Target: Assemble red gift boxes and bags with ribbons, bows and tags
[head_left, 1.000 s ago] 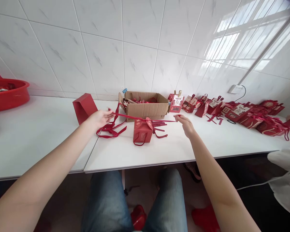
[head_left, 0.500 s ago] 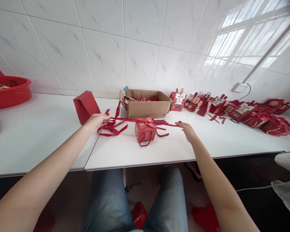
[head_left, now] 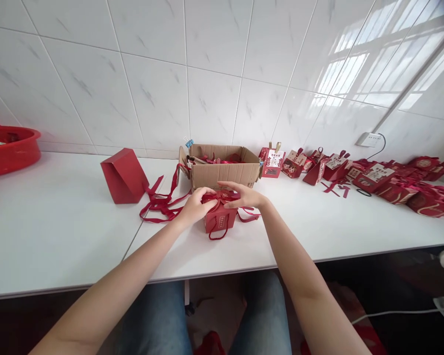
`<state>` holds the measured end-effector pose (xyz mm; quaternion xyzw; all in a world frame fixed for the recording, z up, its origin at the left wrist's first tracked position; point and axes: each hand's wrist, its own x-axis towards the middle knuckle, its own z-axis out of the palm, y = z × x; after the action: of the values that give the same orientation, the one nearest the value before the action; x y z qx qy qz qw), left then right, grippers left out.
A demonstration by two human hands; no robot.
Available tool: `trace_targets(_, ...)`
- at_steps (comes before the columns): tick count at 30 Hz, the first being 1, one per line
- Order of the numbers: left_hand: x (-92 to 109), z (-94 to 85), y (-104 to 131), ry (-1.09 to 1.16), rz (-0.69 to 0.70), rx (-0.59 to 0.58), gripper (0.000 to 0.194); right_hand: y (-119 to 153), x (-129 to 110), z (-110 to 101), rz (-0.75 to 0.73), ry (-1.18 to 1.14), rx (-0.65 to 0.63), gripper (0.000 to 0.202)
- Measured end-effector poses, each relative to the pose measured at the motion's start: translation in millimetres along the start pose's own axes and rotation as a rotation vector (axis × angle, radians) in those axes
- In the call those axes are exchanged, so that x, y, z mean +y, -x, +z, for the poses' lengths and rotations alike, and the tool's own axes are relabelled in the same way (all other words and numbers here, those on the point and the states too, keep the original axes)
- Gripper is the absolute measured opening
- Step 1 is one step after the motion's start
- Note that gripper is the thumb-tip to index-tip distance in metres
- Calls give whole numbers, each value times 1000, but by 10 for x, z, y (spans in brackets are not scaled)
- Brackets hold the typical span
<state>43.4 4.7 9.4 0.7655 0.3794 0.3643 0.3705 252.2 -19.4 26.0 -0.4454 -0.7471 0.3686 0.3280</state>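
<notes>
The bare left hand and bare right hand curve over the small red cardboard box with a red cord handle, standing on the white table. They partly hide its top and the dark red fabric ribbon there; whether either grips anything, I cannot tell. The left edge cuts off the red plastic basin.

I record bright, cool daylight over the white tabletop, where shadows are faint and soft. Reflected window light glares on the wall tiles, strongest at upper right. My legs, bottom centre, lie in dimness. Wide-angle distortion stretches the outer edges; lettering on the red boxes, far right, is indistinct.
</notes>
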Motion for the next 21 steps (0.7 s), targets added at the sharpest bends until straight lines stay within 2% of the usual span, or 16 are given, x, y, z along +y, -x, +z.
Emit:
trace_targets(5,-158,28,-4,94,46,46,22,-3,208,151,-108,-134,39,75)
trace_targets(7,-204,41,13,104,63,61,21,30,247,235,-147,-202,73,71)
trace_targets(11,-243,80,56,142,84,67,20,69,281,354,-176,-196,172,62)
trace_targets(21,-257,105,90,142,88,63,23,73,319,423,-197,-239,259,64)
